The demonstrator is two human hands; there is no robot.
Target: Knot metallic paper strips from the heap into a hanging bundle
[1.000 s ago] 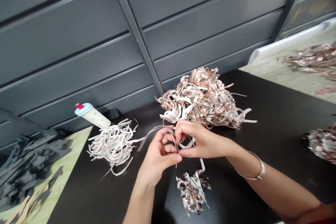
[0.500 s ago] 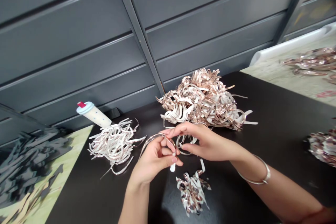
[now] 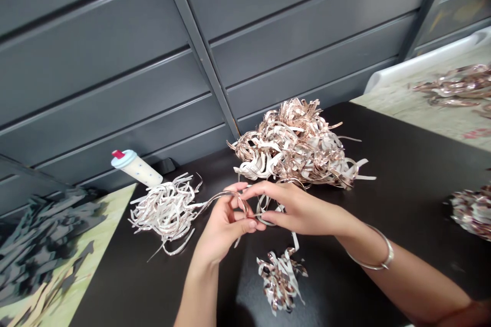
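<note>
My left hand [image 3: 228, 220] is closed on thin, shiny rose-gold strips [image 3: 219, 195] that arch over its fingers. My right hand [image 3: 297, 208] meets it fingertip to fingertip, its thumb and forefinger closed on the same strips. A silvery bangle circles the right wrist. Behind the hands lies a large tangled heap of rose-gold and white strips [image 3: 297, 150]. Left of them is a smaller pile of mostly white strips [image 3: 164, 209]. A small bunch of curled strips [image 3: 282, 281] lies below my right hand.
A white tumbler [image 3: 138, 167] with a pale blue lid and red spout leans at the back left. Dark grey cut pieces [image 3: 46, 230] spread at far left. More shiny strips [image 3: 473, 209] lie at the right edge. A grey slatted panel [image 3: 307, 25] borders the black tabletop [image 3: 379, 163].
The white strip end below my left thumb has gone from its place. My right fingertips have closed in on the strips by the left hand, and the strips' arc sits lower.
</note>
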